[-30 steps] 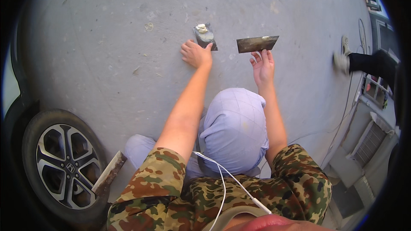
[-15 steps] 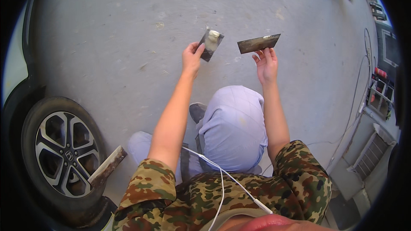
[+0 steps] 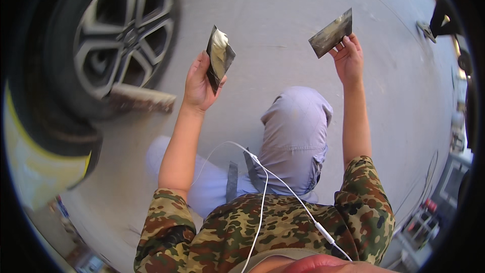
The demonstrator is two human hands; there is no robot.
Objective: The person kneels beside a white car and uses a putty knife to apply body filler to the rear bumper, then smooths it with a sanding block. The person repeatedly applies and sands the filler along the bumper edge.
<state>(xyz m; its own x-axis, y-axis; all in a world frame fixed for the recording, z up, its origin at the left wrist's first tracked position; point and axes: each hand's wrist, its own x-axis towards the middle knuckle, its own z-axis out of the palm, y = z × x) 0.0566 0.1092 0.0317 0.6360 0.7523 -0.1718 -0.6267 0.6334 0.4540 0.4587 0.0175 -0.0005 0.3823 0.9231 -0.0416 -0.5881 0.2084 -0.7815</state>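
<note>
two hands raised, each clamped on a putty blade.
left hand [image 3: 198, 85] gripped a blade [image 3: 218, 58] loaded with pale filler, near the wheel [image 3: 124, 33]; right hand [image 3: 347, 58] pinched a scraper [image 3: 331, 33], far right.

Wheel [image 3: 124, 35] occupies the upper left of the frame. Left hand [image 3: 199, 83] holds a putty-loaded blade [image 3: 219, 58] at upper centre; right hand [image 3: 347, 59] holds a second blade [image 3: 331, 33] at upper right. Raised knee [image 3: 295, 121] lies between both forearms.
</note>
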